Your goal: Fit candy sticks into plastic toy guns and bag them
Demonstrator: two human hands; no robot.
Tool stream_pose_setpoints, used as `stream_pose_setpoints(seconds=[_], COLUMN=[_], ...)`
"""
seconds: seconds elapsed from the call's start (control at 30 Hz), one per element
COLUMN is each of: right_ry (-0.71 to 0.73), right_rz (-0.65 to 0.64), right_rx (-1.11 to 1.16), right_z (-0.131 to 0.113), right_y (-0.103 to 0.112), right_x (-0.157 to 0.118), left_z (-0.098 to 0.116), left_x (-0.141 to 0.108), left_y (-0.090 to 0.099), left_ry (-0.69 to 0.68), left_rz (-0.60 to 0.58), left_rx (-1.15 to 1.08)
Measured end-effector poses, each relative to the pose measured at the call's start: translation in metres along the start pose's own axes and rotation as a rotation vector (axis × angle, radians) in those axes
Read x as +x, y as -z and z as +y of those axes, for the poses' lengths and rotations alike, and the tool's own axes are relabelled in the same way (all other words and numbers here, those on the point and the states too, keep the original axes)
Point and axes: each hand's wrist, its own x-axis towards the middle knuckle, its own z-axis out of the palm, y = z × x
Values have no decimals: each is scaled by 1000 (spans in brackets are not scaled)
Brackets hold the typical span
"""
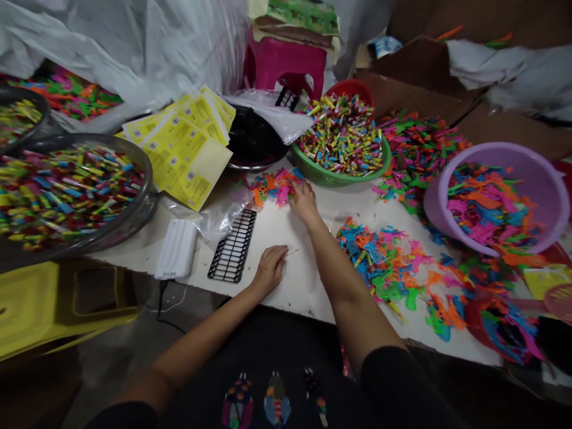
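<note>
Currently, two bare hands are working over a white table (286, 298), its bare middle serving as the clock's centre. At 12 o'clock the right hand (304, 202) is touching the edge of one small pile of plastic pieces (273, 186), which is lying towards 11; whether its fingers are grasping a piece, I cannot tell. The left hand (270, 268) is resting towards 8, its fingers lightly bent and together; whether they are pinching anything is unclear. One black rack (232, 245) and, beyond it, one white device (177, 249) with a cable are lying at 9.

Seven vessels are standing around: two grey basins (75, 238) between 9 and 10, one black basin (254, 140) at 11, one green basket (319, 174) and one red basin (351, 88) at 1, one purple basin (440, 185) and one red container (480, 325) near 3. Several yellow sheets (187, 155) are overlapping at 10. Two bigger loose heaps (379, 256) are spreading at 2 and 3.

Around the table, one pink stool (286, 62) is standing at 12, one yellow stool (31, 298) near 8, and white sheeting (134, 47) is hanging at 11.
</note>
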Motion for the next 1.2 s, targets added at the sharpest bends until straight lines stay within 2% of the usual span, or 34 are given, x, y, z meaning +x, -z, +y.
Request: stream_pose_setpoints(seconds=[0.07, 0.13, 0.2, 0.37, 0.47, 0.53, 0.6, 0.7, 0.77, 0.83, 1.0, 1.07, 1.2], right_ry=[-41, -53, -3, 204, 94, -30, -116, -168, -184, -198, -340, -343, -268], right_rz=[-53, -35, 9, 102, 244, 304, 281, 210, 207, 224, 204, 254, 320], right_rx=[-2, 9, 32, 133, 151, 118, 54, 4, 58, 200, 838, 942, 959], right_z=[-3, -2, 1, 10, 6, -2, -11, -22, -26, -27, -29, -31, -36], right_y=[-10, -17, -21, -19, -10, -4, -3, -9, -15, -17, -4, 6, 19], right_x=[5, -12, -48, -159, -195, -202, -200, -191, -186, -184, -189, -195, -203], left_z=[-2, -3, -2, 3, 8, 12, 14, 14, 13, 13, 23, 31, 45], left_x=[1, 2, 2, 0, -1, -1, -2, -4, -6, -8, -3, 1, 7], left_y=[0, -1, -2, 0, 4, 7, 12, 19, 24, 27, 30, 29, 26], left_ry=[-16, 20, 85, 244, 352, 426, 471, 443, 438, 509, 700, 731, 774], left_rz=[45, 70, 83, 99, 75, 95, 120, 108, 90, 77, 28, -1, -54], left_rx=[7, 11, 12, -70, -215, -348, -423, -327, -275, -327, -589, -669, -790])
